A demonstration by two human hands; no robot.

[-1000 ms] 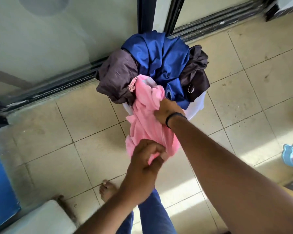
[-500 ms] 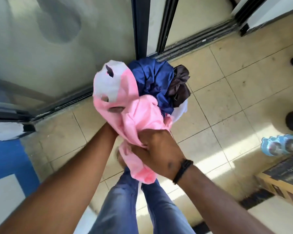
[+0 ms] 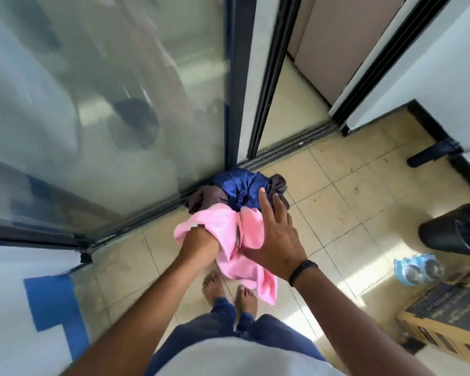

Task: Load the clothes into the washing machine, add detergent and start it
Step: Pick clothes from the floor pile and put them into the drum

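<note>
Pink garment [image 3: 223, 234] is shown bunched over the left hand [image 3: 201, 240], whose grip is hidden by the cloth, and steadied by the flat, open-fingered right hand [image 3: 276, 240], near the blue and brown clothes [image 3: 239, 188] heaped beyond, presumably for carrying to the unseen washer.

A cardboard box [image 3: 445, 324] sits beside light-blue bottle caps [image 3: 415, 268] on the tiled floor [image 3: 350, 213], near sliding glass doors [image 3: 106, 104]

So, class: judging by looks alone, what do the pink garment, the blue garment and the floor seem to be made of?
Pink garment: soft matte cloth, perhaps cotton; it drapes in loose folds.
Blue garment: smoother, slightly shiny fabric, possibly synthetic; its creases catch light.
Floor: glazed ceramic tile, probably; square grout lines and sun glare show.
</note>
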